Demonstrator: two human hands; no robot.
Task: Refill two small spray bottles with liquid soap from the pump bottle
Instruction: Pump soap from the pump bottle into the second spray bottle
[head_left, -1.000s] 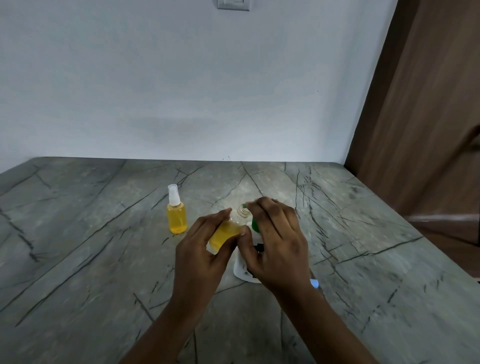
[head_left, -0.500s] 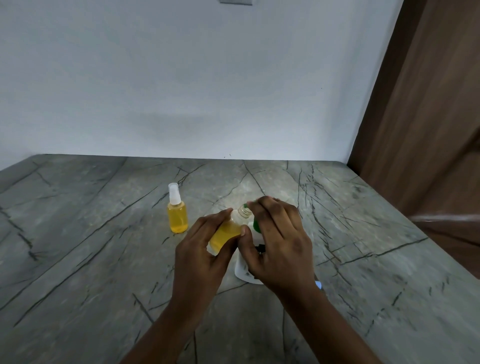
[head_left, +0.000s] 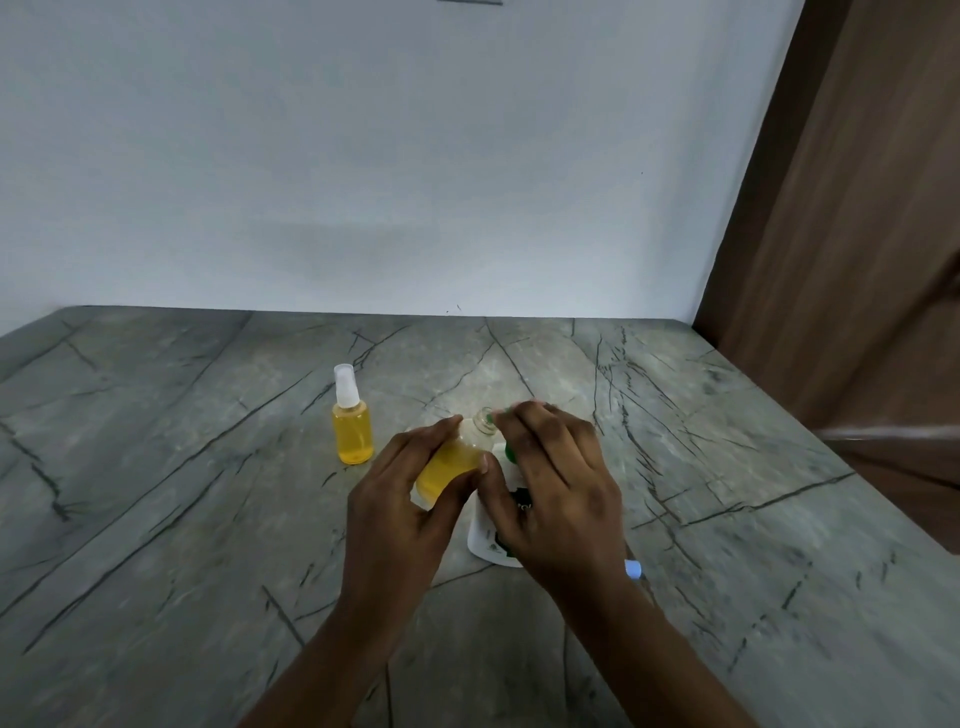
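Left hand (head_left: 410, 514) is wrapped round a small open bottle (head_left: 452, 462), fingers and thumb clamped on its body, holding it tilted above the bench (head_left: 156, 467) with the bare neck (head_left: 484, 420) leaning toward the right. Right hand (head_left: 556, 493) is draped over the pump bottle (head_left: 485, 540), fingers curled across the green pump head (head_left: 510, 454) and thumb beside it; the white body stands on the bench under the palm. The spout itself is hidden by the fingers, so whether it sits over the neck cannot be told.

The small bottle already shows yellow soap in its lower part, so this looks like the filling of the second one. The other spray bottle (head_left: 353, 428) stands upright to the left, capped and full, well apart from the hands.

To do this well, bring the neck right under the spout before pressing, and press slowly in short strokes: soap is thick and the opening is narrow, so a hard push would likely run down the outside. Ease the tilt as the level rises, and stop short of the neck to leave room for the sprayer tube.
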